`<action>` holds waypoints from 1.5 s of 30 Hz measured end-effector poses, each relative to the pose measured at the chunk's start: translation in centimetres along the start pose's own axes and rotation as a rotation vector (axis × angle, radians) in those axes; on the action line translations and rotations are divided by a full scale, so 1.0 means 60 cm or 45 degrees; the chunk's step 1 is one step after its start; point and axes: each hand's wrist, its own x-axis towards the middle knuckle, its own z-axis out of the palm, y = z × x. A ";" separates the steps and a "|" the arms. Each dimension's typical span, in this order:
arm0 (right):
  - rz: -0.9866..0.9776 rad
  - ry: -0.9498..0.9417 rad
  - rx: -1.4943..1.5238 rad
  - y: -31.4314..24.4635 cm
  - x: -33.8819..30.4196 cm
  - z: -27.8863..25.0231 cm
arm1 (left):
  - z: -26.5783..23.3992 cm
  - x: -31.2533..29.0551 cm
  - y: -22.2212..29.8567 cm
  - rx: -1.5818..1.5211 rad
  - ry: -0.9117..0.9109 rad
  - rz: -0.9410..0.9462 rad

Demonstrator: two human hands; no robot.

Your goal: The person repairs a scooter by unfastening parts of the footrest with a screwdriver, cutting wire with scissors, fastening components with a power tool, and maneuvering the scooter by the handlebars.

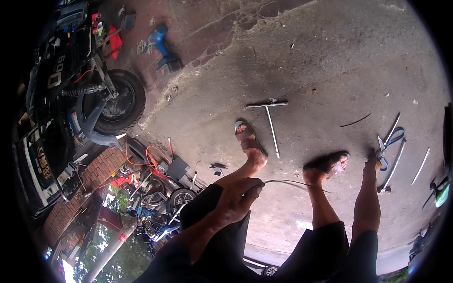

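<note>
My left hand is closed, thumb and fingers pinching a thin dark cable. The cable's free end bows out to the right, over my foot and shin. On the right, my right arm stretches to the floor. My right hand is at the near side of a blue-handled cutting tool that looks like scissors. Its fingers are mostly hidden, so its grip is unclear. Beside the blue handles lies a metal rod with a socket-like end. A short dark cable piece rests left of them.
A T-handle wrench lies beyond my sandalled feet. At far left stands a motorbike with its wheel showing, near a blue cordless drill. Orange cords and other parts crowd the lower left. A thin pale rod lies far right.
</note>
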 end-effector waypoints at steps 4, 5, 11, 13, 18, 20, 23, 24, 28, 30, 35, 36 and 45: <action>-0.145 -0.126 0.211 -0.027 -0.083 -0.006 | -0.021 -0.003 -0.014 -0.358 0.033 -0.393; -0.040 -0.231 0.272 -0.041 -0.113 -0.021 | -0.020 -0.011 -0.023 -0.390 0.063 -0.452; 0.047 -1.314 0.540 -0.054 -0.368 -0.160 | -0.060 -0.091 0.051 -0.521 0.170 -0.416; -0.011 -0.882 0.332 -0.097 -0.591 -0.182 | -0.128 -0.122 0.098 -0.564 0.304 -0.337; -0.522 -0.966 -0.119 -0.202 -0.898 -0.287 | -0.333 -0.127 0.197 -0.212 0.702 0.203; -0.813 -1.103 -0.249 -0.258 -1.003 -0.293 | -0.423 -0.129 0.228 -0.127 0.810 0.298; -1.382 -1.209 -0.545 -0.383 -1.220 -0.290 | -0.524 -0.109 0.250 0.032 0.904 0.420; -1.623 -1.260 -0.626 -0.414 -1.256 -0.284 | -0.543 -0.100 0.254 0.086 0.873 0.446; -1.948 -1.409 -0.935 -0.538 -1.367 -0.254 | -0.615 -0.069 0.309 0.128 1.041 0.451; -1.878 -1.490 -0.983 -0.602 -1.434 -0.230 | -0.656 -0.062 0.337 0.182 1.101 0.405; -2.560 -1.700 -1.471 -0.787 -1.560 -0.139 | -0.762 -0.036 0.420 0.458 1.240 0.154; -2.695 -1.724 -1.712 -0.820 -1.599 -0.125 | -0.789 -0.024 0.425 0.487 1.302 0.140; -1.238 -2.346 -2.038 -1.012 -1.819 0.004 | -0.867 0.017 0.435 -0.266 1.233 -0.523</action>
